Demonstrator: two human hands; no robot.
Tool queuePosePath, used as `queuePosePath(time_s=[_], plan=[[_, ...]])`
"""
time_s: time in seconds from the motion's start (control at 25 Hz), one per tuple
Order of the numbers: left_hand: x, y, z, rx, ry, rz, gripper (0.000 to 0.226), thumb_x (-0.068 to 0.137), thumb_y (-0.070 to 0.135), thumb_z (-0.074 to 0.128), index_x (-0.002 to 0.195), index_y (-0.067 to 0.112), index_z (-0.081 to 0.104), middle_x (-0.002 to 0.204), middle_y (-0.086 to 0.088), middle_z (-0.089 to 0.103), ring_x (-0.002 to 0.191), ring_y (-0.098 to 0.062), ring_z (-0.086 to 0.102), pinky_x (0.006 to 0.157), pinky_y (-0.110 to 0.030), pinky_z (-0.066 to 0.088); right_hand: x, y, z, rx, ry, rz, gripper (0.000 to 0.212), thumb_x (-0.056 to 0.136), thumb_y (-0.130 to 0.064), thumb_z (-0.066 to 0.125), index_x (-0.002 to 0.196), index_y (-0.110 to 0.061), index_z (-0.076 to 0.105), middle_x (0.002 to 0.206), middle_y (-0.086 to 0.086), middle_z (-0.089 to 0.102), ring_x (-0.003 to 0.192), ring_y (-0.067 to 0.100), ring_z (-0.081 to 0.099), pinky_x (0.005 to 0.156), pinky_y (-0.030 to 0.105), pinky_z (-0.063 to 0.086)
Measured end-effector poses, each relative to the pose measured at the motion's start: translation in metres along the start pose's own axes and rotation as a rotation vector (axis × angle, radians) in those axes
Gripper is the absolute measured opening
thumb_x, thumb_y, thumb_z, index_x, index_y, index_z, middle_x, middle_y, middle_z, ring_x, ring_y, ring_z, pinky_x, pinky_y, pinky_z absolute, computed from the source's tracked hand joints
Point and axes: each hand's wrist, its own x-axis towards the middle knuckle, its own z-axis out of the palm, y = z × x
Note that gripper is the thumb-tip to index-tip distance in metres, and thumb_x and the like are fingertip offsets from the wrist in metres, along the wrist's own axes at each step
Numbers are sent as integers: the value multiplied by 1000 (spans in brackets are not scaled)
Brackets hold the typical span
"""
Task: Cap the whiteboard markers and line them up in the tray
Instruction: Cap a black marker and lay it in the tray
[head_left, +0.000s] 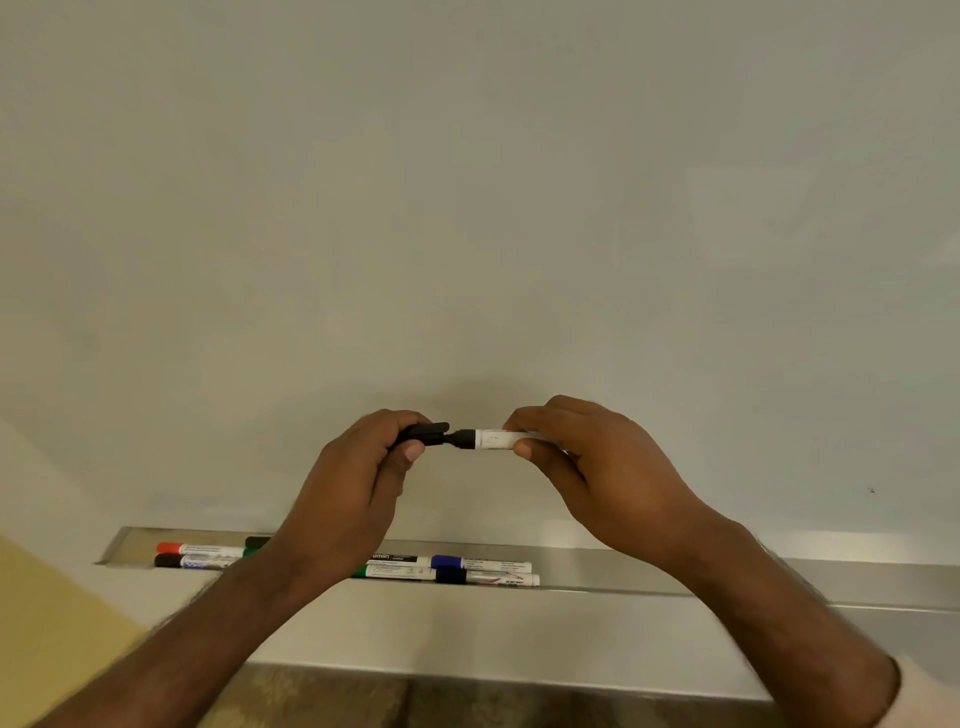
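The black marker (493, 439) is held level in front of the whiteboard (467, 208), right hand (587, 467) clamped on its white barrel, left hand (358, 478) pinching the black cap (423, 434) just off the tip, lined up to push on. In the tray (623, 574) below lie capped markers; one label (392, 558) reads "amlin".

Blank whiteboard (467, 182) fills most of view, faint glare patch upper right. Yellow wall (47, 623) below its left corner. Wood-grain floor (337, 696) under its lower edge. Light soft, even.
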Motion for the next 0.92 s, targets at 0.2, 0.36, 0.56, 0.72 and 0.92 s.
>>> queuePosePath(time_s=[0.2,0.36,0.56,0.72,0.92], plan=[[-1,4,1,26,-54,-3,26,93,30,39,102,21,61,74,10,54,66,-16,51,57,-13,37,4,-2,1,30,-48,-17,24,97,-33,43,106,-27,65,70,-12,48,68,11,46,59,31,44],[-2,7,6,23,-59,-2,22,92,28,40,97,22,61,64,14,52,64,-13,49,57,-16,37,3,-1,-1,46,-83,-12,27,97,-35,41,101,-26,66,65,-10,48,64,12,45,57,31,43],[-2,12,16,-7,-65,14,20,90,24,42,98,23,60,72,20,54,65,-8,49,58,-14,36,1,5,-1,103,-143,54,25,100,-32,43,92,-24,66,62,-6,49,60,15,44,56,31,39],[1,14,21,15,-65,25,20,88,20,44,97,17,62,69,20,49,68,-2,49,61,-9,36,-4,8,3,245,-198,142,30,100,-30,44,71,-35,53,55,-6,37,53,11,31,50,25,28],[5,4,38,30,-165,-15,15,94,17,48,99,17,63,69,15,51,70,-3,50,60,-11,36,-12,26,9,282,-263,217,28,99,-27,46,73,-33,55,57,-4,42,52,9,34,52,26,31]])
